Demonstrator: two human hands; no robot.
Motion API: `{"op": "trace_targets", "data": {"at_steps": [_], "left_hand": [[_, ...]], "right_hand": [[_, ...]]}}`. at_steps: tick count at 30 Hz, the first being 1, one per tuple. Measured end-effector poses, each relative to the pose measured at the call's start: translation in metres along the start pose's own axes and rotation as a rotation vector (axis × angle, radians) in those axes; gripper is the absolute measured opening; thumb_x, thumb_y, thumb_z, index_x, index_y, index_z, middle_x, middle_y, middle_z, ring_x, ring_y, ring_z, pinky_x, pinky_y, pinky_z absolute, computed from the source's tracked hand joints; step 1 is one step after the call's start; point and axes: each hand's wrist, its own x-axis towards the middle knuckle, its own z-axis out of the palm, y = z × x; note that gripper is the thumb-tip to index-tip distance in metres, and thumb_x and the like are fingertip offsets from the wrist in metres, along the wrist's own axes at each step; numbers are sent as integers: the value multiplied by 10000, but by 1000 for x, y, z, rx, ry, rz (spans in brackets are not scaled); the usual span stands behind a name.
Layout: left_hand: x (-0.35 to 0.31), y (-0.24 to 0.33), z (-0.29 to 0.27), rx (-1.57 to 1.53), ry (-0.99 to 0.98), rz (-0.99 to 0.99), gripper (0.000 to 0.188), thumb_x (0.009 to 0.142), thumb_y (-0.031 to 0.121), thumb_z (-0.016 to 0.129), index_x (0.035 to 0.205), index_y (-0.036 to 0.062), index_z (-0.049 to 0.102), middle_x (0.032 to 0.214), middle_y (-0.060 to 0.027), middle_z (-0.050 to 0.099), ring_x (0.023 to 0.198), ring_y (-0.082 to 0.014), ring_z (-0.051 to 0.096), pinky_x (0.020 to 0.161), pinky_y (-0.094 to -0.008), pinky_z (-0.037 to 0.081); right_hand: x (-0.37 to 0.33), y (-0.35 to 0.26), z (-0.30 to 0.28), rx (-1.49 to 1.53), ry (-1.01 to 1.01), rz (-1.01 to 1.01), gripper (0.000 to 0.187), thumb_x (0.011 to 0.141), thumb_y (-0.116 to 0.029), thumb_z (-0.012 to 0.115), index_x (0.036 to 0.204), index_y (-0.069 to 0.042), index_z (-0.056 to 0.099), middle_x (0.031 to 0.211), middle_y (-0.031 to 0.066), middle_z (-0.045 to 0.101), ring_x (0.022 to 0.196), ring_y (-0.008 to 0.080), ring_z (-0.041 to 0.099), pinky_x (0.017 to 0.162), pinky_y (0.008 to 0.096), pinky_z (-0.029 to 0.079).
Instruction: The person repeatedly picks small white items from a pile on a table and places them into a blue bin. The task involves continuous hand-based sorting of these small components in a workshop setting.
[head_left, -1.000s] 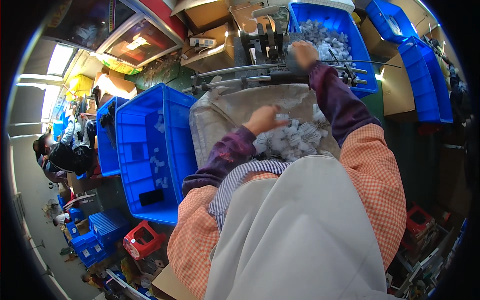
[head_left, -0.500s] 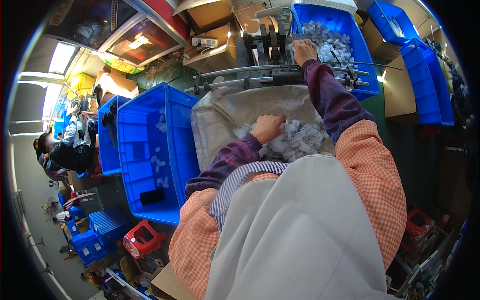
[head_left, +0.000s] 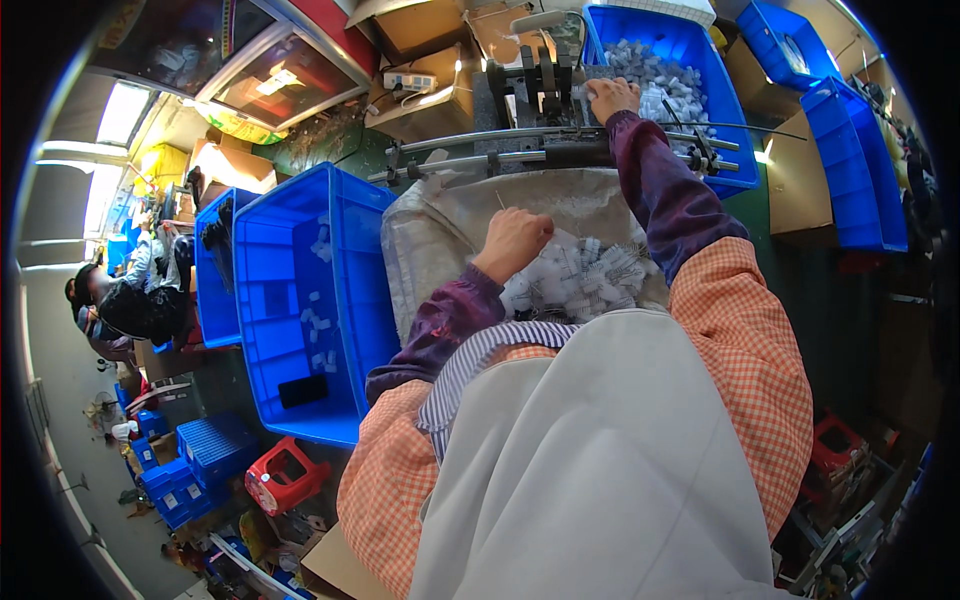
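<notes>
In front of me a heap of small translucent white plastic pieces [head_left: 590, 280], some with comb-like ridges, lies on a grey-beige cloth [head_left: 430, 225]. My left hand [head_left: 515, 242] is over the heap's upper left side, fingers pinched together. A thin strand sticks up behind its knuckles; what the fingers hold is hidden. My right hand [head_left: 613, 98] reaches to the right side of a dark metal bench machine [head_left: 542, 85], fingers curled closed at it. Whatever lies under those fingertips is too small to name. Metal rods [head_left: 475, 165] run across between machine and cloth.
A blue crate [head_left: 350, 290] at my left holds a few white pieces and a black flat object [head_left: 303, 391]. Another blue crate [head_left: 740, 150] behind my right hand is heaped with white pieces. Cardboard boxes [head_left: 440, 100] and a red stool [head_left: 287, 476] stand around. A person [head_left: 140, 300] is far left.
My left hand has lifted off the heap and moved left and slightly away from me, its fingers closed. My right hand has shifted only slightly at the machine.
</notes>
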Motion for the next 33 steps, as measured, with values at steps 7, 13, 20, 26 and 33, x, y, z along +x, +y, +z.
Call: {"op": "trace_targets", "data": {"at_steps": [7, 13, 20, 26, 33], "left_hand": [[-13, -19, -1, -147, -33, -167, 181, 725, 243, 632, 854, 118, 654, 836, -126, 580, 786, -319, 576, 700, -400, 462], [-28, -37, 5, -191, 8, -213, 236, 690, 146, 652, 910, 81, 600, 930, -153, 550, 869, -337, 558, 737, -405, 451], [-22, -37, -11, -166, -5, -238, 179, 697, 78, 608, 873, 52, 587, 875, -142, 588, 897, -341, 547, 766, -410, 441], [-20, -47, -25, -239, 177, -179, 229, 711, 78, 578, 930, 26, 622, 824, -182, 625, 797, -343, 596, 732, -380, 470], [-8, -31, -46, -403, 191, -193, 195, 767, 109, 528, 918, 24, 615, 846, -187, 617, 828, -362, 577, 724, -411, 452]], "right_hand": [[-23, -8, -14, -98, 5, 34, 321, 775, -394, 559, 998, -175, 634, 1089, 54, 545, 1121, 257, 383, 918, 444, 261], [-20, -34, 1, -41, -10, 36, 304, 808, -361, 503, 968, -131, 619, 1048, 87, 547, 1077, 287, 402, 889, 457, 278], [-21, -68, 6, -53, 26, -29, 271, 833, -288, 450, 951, -114, 621, 1031, 88, 560, 1081, 274, 408, 910, 466, 256], [-22, -30, -1, -112, 29, -34, 259, 787, -271, 481, 942, -123, 627, 1025, 82, 570, 1008, 270, 500, 875, 448, 307], [1, 24, -8, -57, -117, -12, 225, 806, -250, 484, 934, -115, 610, 1033, 90, 586, 1008, 262, 550, 845, 418, 375]]}}
